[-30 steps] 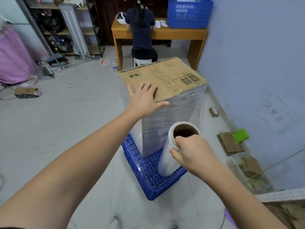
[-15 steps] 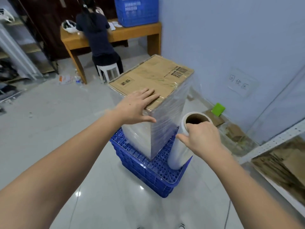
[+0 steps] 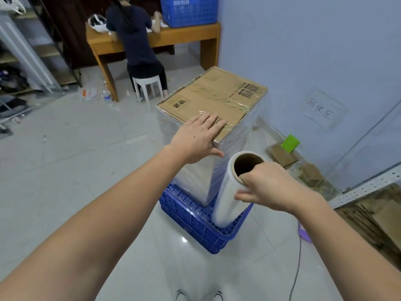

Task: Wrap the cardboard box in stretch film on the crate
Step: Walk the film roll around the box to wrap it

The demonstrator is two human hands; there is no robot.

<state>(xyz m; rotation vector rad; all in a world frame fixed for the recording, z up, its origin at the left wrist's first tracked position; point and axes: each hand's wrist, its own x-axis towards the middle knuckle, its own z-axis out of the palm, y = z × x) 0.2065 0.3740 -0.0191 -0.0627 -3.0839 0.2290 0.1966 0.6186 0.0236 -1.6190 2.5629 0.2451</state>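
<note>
Two hands at work: left hand flat, fingers straight, on cardboard box at frame centre atop blue crate; right hand gripping stretch film roll by its rim. Film likely slippery and clingy; best held at the stiff core.

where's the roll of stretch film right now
In the head view it is right of centre: the stretch film roll stands upright on the blue crate, beside the wrapped cardboard box, gripped at its top by the right hand.
</note>
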